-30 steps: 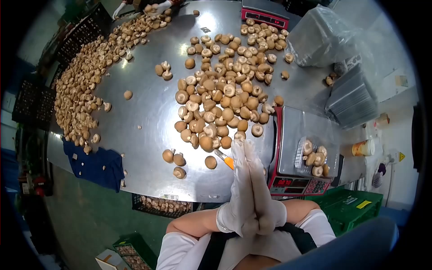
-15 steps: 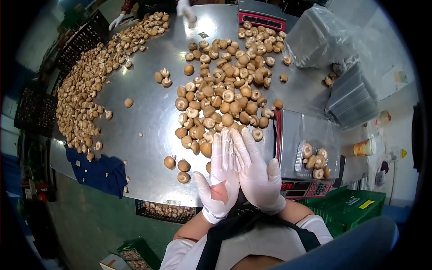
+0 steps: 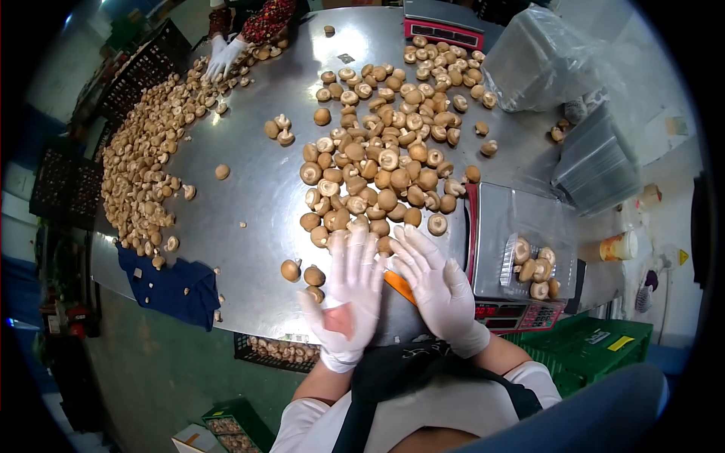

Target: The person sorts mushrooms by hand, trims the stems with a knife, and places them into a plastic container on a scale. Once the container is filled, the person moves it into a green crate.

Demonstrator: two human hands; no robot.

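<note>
My left hand point(image 3: 345, 298), in a white glove torn at the palm, is palm up with fingers spread at the near edge of the mushroom pile point(image 3: 377, 158). Beside it on the right, my right hand point(image 3: 434, 291), also gloved, has its fingers stretched out and holds nothing. An orange object point(image 3: 400, 287) lies on the metal table between the hands. Right of my right hand, a clear tray point(image 3: 507, 264) with several mushrooms stands on a red-edged scale point(image 3: 529, 315).
A larger mushroom heap point(image 3: 143, 158) lies at the left, with a co-worker's gloved hands point(image 3: 223, 56) at its far end. Blue cloth point(image 3: 175, 291) hangs over the near left edge. Stacked clear trays point(image 3: 596, 162) and a plastic bag point(image 3: 529, 60) are at the right; another scale point(image 3: 443, 32) stands behind.
My hands have moved apart, uncovering the orange object between them. The co-worker's hands have come together over the left heap, and a mushroom now lies alone on the far table.
</note>
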